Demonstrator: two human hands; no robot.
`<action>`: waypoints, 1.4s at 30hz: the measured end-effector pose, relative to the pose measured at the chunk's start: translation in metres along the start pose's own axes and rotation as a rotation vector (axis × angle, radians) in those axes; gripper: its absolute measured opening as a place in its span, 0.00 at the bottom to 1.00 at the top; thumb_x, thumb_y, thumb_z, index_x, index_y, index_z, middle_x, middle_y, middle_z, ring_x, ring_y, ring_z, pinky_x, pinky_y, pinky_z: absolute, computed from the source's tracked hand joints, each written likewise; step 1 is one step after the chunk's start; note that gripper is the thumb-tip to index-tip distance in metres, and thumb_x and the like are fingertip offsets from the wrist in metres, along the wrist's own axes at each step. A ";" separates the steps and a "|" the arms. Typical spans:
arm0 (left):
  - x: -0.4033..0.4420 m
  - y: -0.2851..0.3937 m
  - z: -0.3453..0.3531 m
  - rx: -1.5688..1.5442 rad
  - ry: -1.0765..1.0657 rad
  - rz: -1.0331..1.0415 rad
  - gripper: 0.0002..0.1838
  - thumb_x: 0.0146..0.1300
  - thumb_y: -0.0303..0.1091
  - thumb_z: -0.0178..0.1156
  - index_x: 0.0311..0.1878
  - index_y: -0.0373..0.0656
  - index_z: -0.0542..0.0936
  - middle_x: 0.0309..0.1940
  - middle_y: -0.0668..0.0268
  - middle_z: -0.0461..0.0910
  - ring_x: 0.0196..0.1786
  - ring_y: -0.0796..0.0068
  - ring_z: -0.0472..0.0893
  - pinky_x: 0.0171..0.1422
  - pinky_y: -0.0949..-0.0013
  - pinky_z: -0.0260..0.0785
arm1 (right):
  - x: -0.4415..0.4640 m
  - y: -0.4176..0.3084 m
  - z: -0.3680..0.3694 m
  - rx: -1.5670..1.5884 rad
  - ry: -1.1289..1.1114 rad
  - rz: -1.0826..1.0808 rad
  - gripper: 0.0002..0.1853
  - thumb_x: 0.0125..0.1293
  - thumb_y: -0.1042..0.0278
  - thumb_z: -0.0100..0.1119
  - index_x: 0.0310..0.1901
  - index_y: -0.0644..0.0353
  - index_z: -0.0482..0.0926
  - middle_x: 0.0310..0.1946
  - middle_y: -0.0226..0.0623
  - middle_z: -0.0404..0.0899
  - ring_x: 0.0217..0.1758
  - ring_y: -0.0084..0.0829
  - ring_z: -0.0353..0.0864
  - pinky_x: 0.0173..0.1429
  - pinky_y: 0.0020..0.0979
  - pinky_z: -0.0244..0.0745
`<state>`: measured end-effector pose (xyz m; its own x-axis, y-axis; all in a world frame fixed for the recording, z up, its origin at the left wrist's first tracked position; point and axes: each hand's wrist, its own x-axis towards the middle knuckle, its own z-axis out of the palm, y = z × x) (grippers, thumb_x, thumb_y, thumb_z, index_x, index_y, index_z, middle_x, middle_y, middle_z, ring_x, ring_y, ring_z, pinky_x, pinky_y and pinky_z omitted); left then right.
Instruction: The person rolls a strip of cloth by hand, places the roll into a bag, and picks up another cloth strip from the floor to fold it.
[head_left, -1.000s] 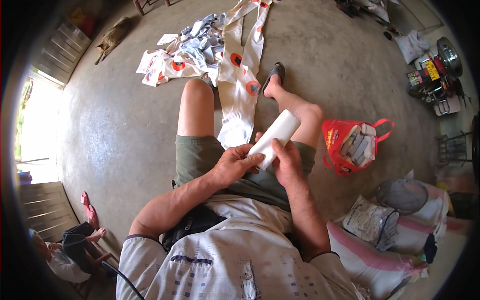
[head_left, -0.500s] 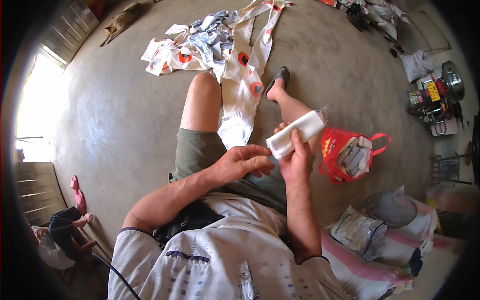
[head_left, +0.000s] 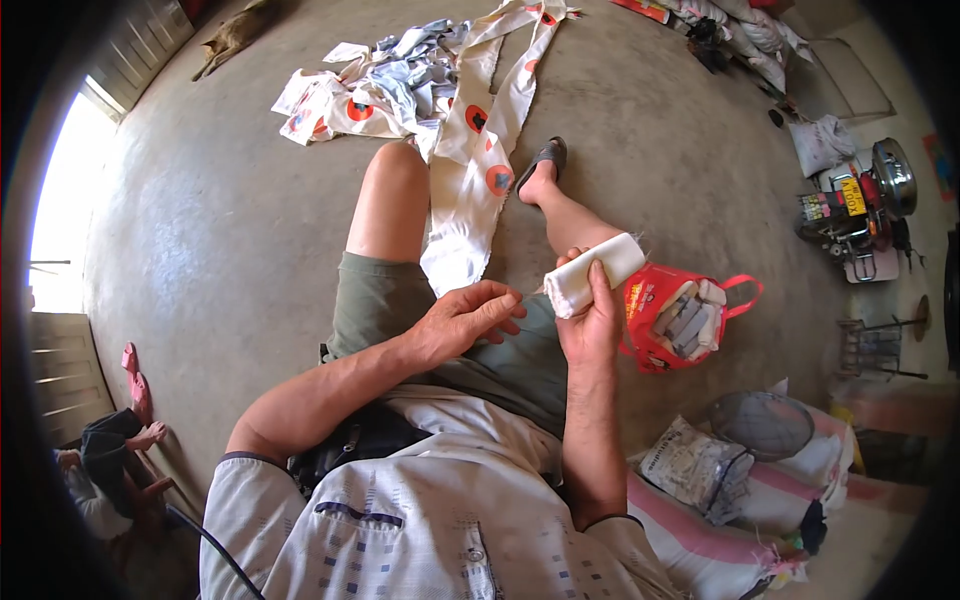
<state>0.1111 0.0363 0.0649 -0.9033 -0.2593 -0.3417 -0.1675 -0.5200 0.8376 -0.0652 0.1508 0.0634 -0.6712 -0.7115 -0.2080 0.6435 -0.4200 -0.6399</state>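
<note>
My right hand (head_left: pixel 590 325) is closed around a folded roll of white cloth (head_left: pixel 598 275) with frayed ends, its thumb lying along the near side. Just left of the roll, my left hand (head_left: pixel 468 322) has its thumb and fingers drawn together. A faint thread seems to run between its fingertips and the roll's edge, too fine to be sure. On the floor ahead, a long white cloth strip (head_left: pixel 455 230) with orange-red prints stretches away from between my legs. Beside my right leg stands a red bag (head_left: pixel 645 300) filled with several similar cloth rolls (head_left: pixel 690 320).
A heap of cloth scraps (head_left: pixel 410 75) lies ahead on the concrete floor. Full sacks (head_left: pixel 700 520) are at my right, with a motorcycle (head_left: pixel 860 205) beyond. A dog (head_left: pixel 232 40) lies far left; another person's legs (head_left: pixel 115 445) show at lower left.
My left hand has drawn slightly away from the roll's end, leaving a wider gap. The right hand still grips the roll, now tilted a little differently. The whole view has shifted slightly.
</note>
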 end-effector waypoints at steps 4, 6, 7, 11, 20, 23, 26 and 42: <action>0.003 -0.001 0.001 0.038 0.053 0.058 0.27 0.73 0.51 0.57 0.64 0.39 0.73 0.55 0.61 0.79 0.58 0.70 0.79 0.59 0.65 0.73 | -0.012 0.012 0.016 -0.204 0.091 0.040 0.18 0.73 0.65 0.59 0.57 0.67 0.72 0.49 0.45 0.81 0.53 0.37 0.83 0.57 0.39 0.81; 0.004 -0.003 0.002 0.024 0.086 0.025 0.25 0.70 0.46 0.63 0.61 0.40 0.75 0.51 0.64 0.80 0.53 0.76 0.79 0.55 0.68 0.73 | -0.015 0.020 0.018 -0.220 0.063 0.044 0.18 0.72 0.65 0.60 0.57 0.66 0.72 0.48 0.44 0.81 0.52 0.36 0.83 0.57 0.38 0.80; 0.007 -0.008 0.000 0.020 0.088 0.016 0.24 0.69 0.45 0.65 0.61 0.40 0.75 0.50 0.65 0.81 0.51 0.78 0.79 0.54 0.69 0.73 | -0.015 0.025 0.015 -0.231 0.040 0.043 0.18 0.72 0.64 0.60 0.57 0.66 0.72 0.48 0.44 0.81 0.52 0.36 0.83 0.56 0.39 0.81; 0.013 -0.020 -0.002 0.024 0.107 0.016 0.17 0.66 0.37 0.69 0.53 0.39 0.80 0.41 0.68 0.83 0.40 0.82 0.79 0.47 0.74 0.73 | -0.018 0.033 0.015 -0.249 -0.003 0.054 0.18 0.73 0.62 0.59 0.56 0.65 0.72 0.48 0.43 0.81 0.52 0.36 0.83 0.57 0.38 0.81; 0.015 -0.018 0.002 0.081 0.207 0.015 0.11 0.66 0.30 0.67 0.49 0.38 0.83 0.35 0.66 0.85 0.36 0.81 0.82 0.45 0.74 0.74 | -0.022 0.033 0.016 -0.260 -0.021 0.065 0.19 0.71 0.62 0.60 0.54 0.68 0.75 0.47 0.44 0.82 0.48 0.32 0.83 0.53 0.34 0.80; 0.012 -0.016 0.002 0.233 0.249 0.017 0.13 0.65 0.33 0.67 0.49 0.36 0.82 0.34 0.66 0.84 0.37 0.79 0.81 0.45 0.73 0.74 | -0.022 0.035 0.010 -0.276 0.007 0.105 0.19 0.69 0.60 0.61 0.52 0.69 0.77 0.43 0.38 0.83 0.41 0.26 0.83 0.45 0.30 0.79; 0.013 -0.021 0.001 0.190 0.311 0.055 0.14 0.65 0.34 0.67 0.48 0.36 0.82 0.33 0.67 0.84 0.34 0.83 0.80 0.41 0.77 0.72 | -0.027 0.043 -0.002 -0.314 -0.012 0.076 0.18 0.68 0.64 0.64 0.54 0.65 0.76 0.45 0.32 0.82 0.46 0.20 0.79 0.51 0.27 0.75; 0.028 -0.046 0.012 0.078 0.087 -0.218 0.09 0.72 0.37 0.61 0.46 0.41 0.81 0.36 0.63 0.84 0.35 0.74 0.82 0.42 0.69 0.75 | -0.015 -0.045 -0.102 -0.265 0.266 -0.119 0.16 0.67 0.64 0.65 0.52 0.63 0.77 0.38 0.29 0.80 0.38 0.18 0.76 0.41 0.24 0.73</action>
<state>0.0887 0.0627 0.0213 -0.8053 -0.2189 -0.5510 -0.3883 -0.5077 0.7691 -0.1218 0.2374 0.0198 -0.8297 -0.4809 -0.2834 0.4616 -0.3056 -0.8328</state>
